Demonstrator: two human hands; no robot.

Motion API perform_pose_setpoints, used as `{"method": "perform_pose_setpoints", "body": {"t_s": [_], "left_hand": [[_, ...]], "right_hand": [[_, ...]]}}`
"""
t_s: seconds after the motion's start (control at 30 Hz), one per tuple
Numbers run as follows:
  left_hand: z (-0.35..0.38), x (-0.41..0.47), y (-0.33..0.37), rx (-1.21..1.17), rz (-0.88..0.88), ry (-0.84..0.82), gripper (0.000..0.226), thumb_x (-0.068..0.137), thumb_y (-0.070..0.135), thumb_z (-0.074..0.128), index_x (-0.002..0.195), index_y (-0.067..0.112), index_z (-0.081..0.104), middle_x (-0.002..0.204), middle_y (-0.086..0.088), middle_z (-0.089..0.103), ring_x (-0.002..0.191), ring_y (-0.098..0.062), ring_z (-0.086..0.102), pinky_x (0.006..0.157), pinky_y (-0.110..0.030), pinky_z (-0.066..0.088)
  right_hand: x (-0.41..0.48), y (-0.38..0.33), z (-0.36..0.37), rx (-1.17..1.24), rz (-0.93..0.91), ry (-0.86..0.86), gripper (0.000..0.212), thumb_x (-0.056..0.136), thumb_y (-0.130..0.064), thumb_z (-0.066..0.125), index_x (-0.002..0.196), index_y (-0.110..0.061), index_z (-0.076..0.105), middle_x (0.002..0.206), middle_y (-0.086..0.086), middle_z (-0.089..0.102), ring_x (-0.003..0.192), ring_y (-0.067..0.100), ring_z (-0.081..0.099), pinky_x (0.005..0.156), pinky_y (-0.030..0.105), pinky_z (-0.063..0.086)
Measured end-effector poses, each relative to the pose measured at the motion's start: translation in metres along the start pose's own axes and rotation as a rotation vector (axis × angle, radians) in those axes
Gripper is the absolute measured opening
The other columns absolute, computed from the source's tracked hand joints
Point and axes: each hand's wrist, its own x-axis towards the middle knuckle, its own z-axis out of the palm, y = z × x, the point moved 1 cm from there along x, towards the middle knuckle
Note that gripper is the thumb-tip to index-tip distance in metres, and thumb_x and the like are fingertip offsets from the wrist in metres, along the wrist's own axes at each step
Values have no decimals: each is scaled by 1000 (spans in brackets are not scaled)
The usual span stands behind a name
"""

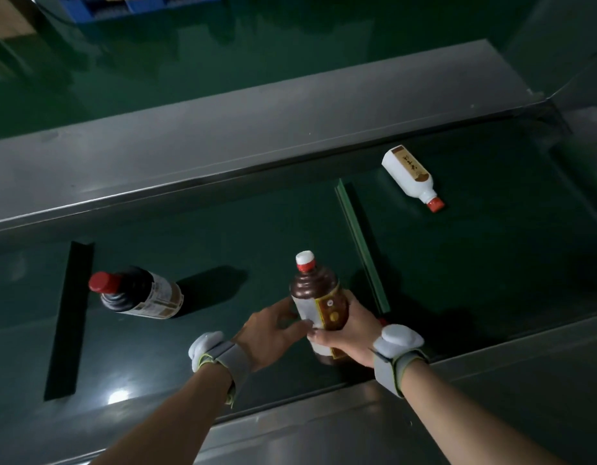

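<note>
A brown bottle (315, 297) with a white cap and a yellow and white label stands tilted over the dark green conveyor belt (223, 229). My right hand (349, 333) grips its lower body from the right. My left hand (270, 333) holds the same bottle from the left, thumb and fingers against the label. A dark bottle (139, 295) with a red cap sits on the belt to the left. Further right, a white bottle (411, 177) with a red cap lies on its side.
Steel side rails run along the far edge (223, 135) and the near edge (324, 427) of the belt. A green cleat (361, 243) and a black cleat (69, 317) cross the belt. Blue crates (139, 5) stand on the green floor beyond.
</note>
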Motion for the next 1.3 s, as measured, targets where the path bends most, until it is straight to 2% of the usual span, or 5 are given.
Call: {"method": "perform_pose_setpoints", "body": {"t_s": [0.4,0.53,0.6,0.87,1.3], "left_hand": [[-17,-7,21,-345,201,84,85,48,46,93,124,38,55,116,7,69,111,-16,64,99,-48,49],[-18,-2,12,-408,149,180,79,39,50,95,108,37,58,107,-2,72,102,-27,68,90,-55,52],[-24,-2,1,-445,92,258,77,36,48,94,103,34,58,105,-4,72,101,-30,68,89,-58,52],[-34,-12,-32,-275,-29,336,76,36,54,87,103,38,55,100,3,71,95,-22,67,86,-49,55],[-17,-10,-41,-104,-69,329,82,33,63,78,106,38,48,92,16,66,86,-7,63,73,-24,46]], "right_hand": [[-15,-31,7,140,-150,-107,82,62,-5,87,130,-30,49,115,-2,70,106,13,67,85,27,55],[-16,-35,5,-103,-147,-133,41,74,-20,82,110,-27,63,101,0,74,86,12,71,71,22,54],[-14,-37,-7,-98,-114,25,6,88,-16,67,93,-19,69,78,6,74,61,23,69,50,22,49],[-7,-9,-69,-97,-21,434,14,95,-19,56,95,-19,70,73,4,73,46,13,64,38,19,44],[11,47,-67,-820,312,152,47,89,-40,54,136,-32,50,121,4,67,99,28,67,81,33,55]]}}
